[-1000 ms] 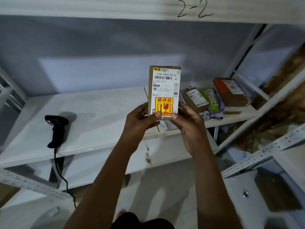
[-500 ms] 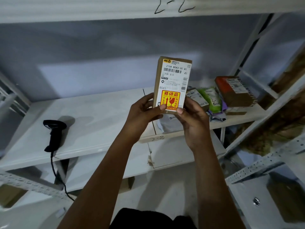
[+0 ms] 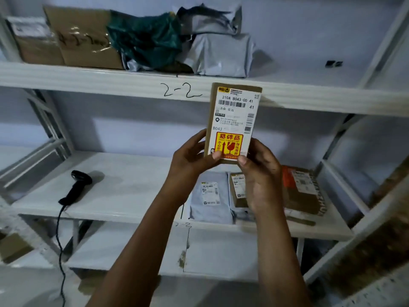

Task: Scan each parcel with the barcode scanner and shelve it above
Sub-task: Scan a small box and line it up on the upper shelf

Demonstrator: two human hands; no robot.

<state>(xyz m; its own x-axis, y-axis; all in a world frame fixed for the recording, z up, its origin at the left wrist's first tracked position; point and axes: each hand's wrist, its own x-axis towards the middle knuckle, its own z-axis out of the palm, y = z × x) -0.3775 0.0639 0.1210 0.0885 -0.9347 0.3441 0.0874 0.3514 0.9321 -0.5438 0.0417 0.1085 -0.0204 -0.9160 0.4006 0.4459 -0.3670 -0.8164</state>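
Head view: the left grip and the right grip both pinch the bottom end of a small cardboard parcel, thumbs pressed on its labelled front, one at each lower corner. The parcel stands above both grips, held in the air before the shelving. Its long axis is near vertical, the top leaning slightly right. The label faces the camera, with the barcode uppermost and a yellow fragile sticker lowest. Behind, on the middle shelf, a black barcode scanner lies well to the left. A grey mailer bag and an orange-taped box lie on the right. The parcel's top overlaps the lip of the upper shelf marked "2-2", which carries a cardboard box and a dark green bag.
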